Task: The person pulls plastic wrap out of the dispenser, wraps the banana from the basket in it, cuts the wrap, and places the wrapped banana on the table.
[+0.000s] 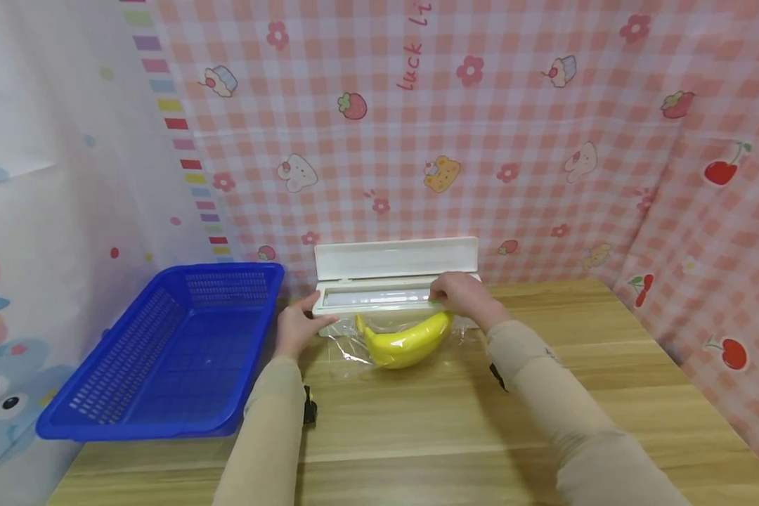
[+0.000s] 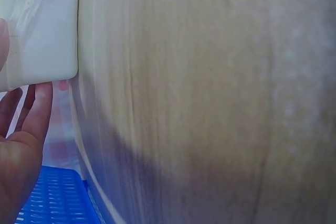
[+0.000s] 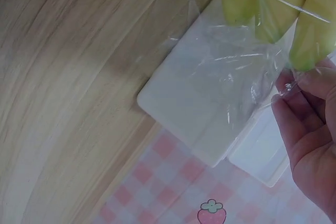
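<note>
A white cling film dispenser [image 1: 397,258] stands against the back cloth with its lid raised, a pale roll [image 1: 379,298] lying inside. In front of it a bunch of yellow bananas [image 1: 407,344] rests among clear plastic film [image 1: 348,346]. My left hand [image 1: 296,327] grips the dispenser's left end, thumb on the front and fingers around the end, as the left wrist view also shows [image 2: 23,145]. At the other end, my right hand [image 1: 463,295] pinches crinkled film between thumb and fingers, just beside the banana tips in the right wrist view.
To the left sits a blue plastic basket [image 1: 192,358] with perforated walls, close to my left forearm. Wood-grain tabletop [image 1: 411,436] spreads in front and to the right. Pink checked cloth [image 1: 379,140] hangs behind and along the right side.
</note>
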`<state>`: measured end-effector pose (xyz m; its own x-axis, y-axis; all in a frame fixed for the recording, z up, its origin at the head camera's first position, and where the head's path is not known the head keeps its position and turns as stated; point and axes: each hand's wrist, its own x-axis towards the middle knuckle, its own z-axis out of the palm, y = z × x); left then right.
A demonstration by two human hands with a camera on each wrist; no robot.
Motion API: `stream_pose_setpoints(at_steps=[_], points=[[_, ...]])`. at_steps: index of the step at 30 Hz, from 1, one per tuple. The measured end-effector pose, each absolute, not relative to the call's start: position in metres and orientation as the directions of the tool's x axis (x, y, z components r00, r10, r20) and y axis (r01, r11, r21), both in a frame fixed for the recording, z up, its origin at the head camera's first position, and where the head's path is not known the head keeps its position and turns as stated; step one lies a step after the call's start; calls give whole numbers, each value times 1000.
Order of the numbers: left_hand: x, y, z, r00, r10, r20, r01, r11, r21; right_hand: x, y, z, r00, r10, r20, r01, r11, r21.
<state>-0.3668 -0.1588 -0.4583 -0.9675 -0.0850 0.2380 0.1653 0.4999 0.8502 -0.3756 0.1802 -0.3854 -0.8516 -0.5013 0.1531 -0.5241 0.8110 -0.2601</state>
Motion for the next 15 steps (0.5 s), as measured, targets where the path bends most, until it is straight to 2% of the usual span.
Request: stream_pose_setpoints(at_steps=[15], points=[[-367,-158,-457,-969,-98,227,149,502,852,-371,197,-388,-840,-509,189,-542,800,-258]])
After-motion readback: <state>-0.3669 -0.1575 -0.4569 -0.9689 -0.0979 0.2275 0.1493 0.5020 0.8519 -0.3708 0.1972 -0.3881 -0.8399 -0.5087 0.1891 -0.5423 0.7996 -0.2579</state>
